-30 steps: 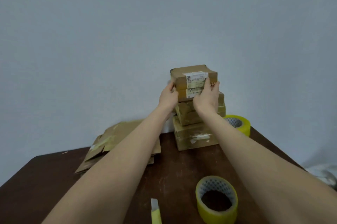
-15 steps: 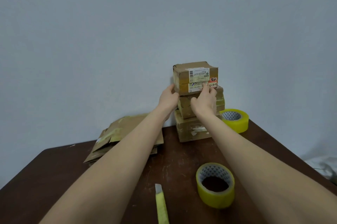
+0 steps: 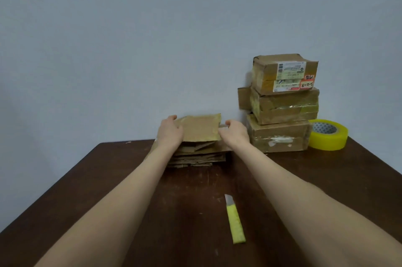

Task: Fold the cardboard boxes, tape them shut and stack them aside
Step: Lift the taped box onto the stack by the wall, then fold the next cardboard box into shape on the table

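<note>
Three taped cardboard boxes stand stacked at the back right of the table; the top box (image 3: 285, 73) carries a white label. A pile of flattened cardboard boxes (image 3: 200, 153) lies at the back middle. Its top flat piece (image 3: 201, 128) is tilted up off the pile. My left hand (image 3: 170, 132) grips the piece's left edge, and my right hand (image 3: 235, 133) grips its right edge. Both arms reach forward across the table.
A yellow tape roll (image 3: 328, 135) sits right of the box stack. A yellow-handled utility knife (image 3: 233, 222) lies on the dark wooden table (image 3: 87, 190) between my arms. A plain grey wall is close behind.
Both hands left the top box of the stack and moved left to the flat cardboard pile, taking hold of its top piece. The view swung left; the near tape roll is out of frame.
</note>
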Demonstrator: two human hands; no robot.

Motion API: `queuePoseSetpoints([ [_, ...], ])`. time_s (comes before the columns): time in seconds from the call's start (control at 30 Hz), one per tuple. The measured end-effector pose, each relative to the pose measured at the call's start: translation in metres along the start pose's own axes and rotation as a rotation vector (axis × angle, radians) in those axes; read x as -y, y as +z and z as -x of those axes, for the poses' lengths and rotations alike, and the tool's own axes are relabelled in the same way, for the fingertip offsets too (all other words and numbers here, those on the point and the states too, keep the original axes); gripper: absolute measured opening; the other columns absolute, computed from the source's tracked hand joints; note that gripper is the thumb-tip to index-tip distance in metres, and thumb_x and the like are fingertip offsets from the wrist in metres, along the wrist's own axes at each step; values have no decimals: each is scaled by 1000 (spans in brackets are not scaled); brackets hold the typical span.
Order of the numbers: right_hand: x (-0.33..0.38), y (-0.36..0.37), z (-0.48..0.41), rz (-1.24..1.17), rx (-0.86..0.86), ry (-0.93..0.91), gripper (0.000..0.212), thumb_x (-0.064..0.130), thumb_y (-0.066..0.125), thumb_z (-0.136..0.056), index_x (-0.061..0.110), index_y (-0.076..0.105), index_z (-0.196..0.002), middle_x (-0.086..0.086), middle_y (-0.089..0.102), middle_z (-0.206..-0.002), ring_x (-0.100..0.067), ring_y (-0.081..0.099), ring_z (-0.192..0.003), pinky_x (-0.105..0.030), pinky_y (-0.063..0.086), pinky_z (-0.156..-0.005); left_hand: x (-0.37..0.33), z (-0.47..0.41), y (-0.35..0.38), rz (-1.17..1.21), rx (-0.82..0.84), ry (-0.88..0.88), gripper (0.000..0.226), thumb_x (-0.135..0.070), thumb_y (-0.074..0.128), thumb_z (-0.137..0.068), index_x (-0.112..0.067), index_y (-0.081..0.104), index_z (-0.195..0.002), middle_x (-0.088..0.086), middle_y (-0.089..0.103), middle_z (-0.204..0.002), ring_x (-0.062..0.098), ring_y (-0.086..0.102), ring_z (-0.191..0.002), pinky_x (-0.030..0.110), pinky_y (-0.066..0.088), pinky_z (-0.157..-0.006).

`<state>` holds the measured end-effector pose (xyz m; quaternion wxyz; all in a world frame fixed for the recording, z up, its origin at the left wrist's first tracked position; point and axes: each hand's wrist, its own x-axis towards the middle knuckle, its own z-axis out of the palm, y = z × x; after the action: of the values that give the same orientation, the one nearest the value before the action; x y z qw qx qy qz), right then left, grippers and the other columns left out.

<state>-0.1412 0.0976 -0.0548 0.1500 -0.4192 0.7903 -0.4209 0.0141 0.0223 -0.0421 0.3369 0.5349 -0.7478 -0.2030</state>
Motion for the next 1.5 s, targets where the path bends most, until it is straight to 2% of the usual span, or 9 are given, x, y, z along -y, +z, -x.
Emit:
queuePoseSetpoints([
  [0.17, 10, 36, -31, -189, 56, 185, 46, 40, 56, -92, 8, 49, -124, -15, 52, -118, -29, 54, -107, -37, 48, -85, 56, -26, -7, -38, 69, -122, 53, -36, 41, -99, -8, 36, -144, 13, 40, -148, 32, 40, -133, 37, 35, -103],
  [0.33, 12, 60, -50, -474, 111, 341, 43, 21, 61, -86, 4, 52, -125, -12, 61, -113, -28, 60, -99, -36, 54, -80, 75, -30, 10, 28, 250, -135, 47, -43, 27, -101, -15, 55, -126, 10, 47, -140, 27, 46, -122, 29, 30, -89],
  [0.4, 13, 62, -50, -513, 73, 346, 39, 13, 62, -86, 4, 54, -122, -12, 62, -114, -27, 59, -97, -33, 52, -76, 78, -30, 11, 76, 209, -157, 48, -44, 29, -100, -15, 50, -133, 9, 44, -144, 26, 44, -127, 32, 32, -97],
  [0.6, 18, 45, -28, -779, 119, 226, 39, 9, 64, -90, 6, 55, -127, -7, 65, -119, -24, 61, -108, -43, 47, -101, 74, -32, -24, 330, -75, -201, 71, -48, 47, -95, -13, 19, -150, 11, 32, -152, 29, 36, -137, 43, 32, -110],
  [0.8, 29, 28, 19, -779, 202, 122, 62, 22, 71, -83, 9, 47, -138, -7, 60, -130, -21, 60, -104, -37, 46, -95, 56, -5, -68, 510, -101, -124, 75, -50, 61, -86, -13, 31, -145, 5, 49, -139, 25, 50, -125, 38, 42, -101],
  [1.0, 40, 8, 77, -521, 184, -76, 40, 20, 71, -86, 11, 56, -122, -1, 64, -106, -15, 62, -81, -29, 54, -70, 53, 47, -98, 458, -205, -60, 55, -40, 64, -87, -11, 46, -130, 3, 57, -126, 21, 55, -114, 29, 43, -87],
  [1.17, 29, 8, 116, -171, 58, -136, 39, 32, 73, -82, 17, 53, -111, 2, 62, -109, -20, 60, -99, -40, 52, -85, 77, 94, -106, 411, -207, -37, 36, -34, 58, -93, -10, 53, -120, 2, 61, -114, 21, 58, -108, 30, 44, -87],
  [1.33, -6, 17, 155, 38, 94, -79, 40, 40, 66, -87, 19, 54, -119, -1, 63, -117, -25, 59, -108, -37, 49, -83, 102, 135, -84, 380, -146, -104, 47, -35, 60, -91, -11, 45, -129, 4, 56, -126, 23, 54, -117, 41, 45, -99],
  [1.5, -34, -1, 165, 113, 32, -22, 39, 39, 65, -87, 24, 52, -121, -3, 63, -120, -29, 59, -109, -40, 50, -85, 96, 161, -51, 434, -84, -87, 22, -28, 58, -93, -18, 47, -110, -1, 58, -110, 22, 58, -108, 41, 48, -95],
])
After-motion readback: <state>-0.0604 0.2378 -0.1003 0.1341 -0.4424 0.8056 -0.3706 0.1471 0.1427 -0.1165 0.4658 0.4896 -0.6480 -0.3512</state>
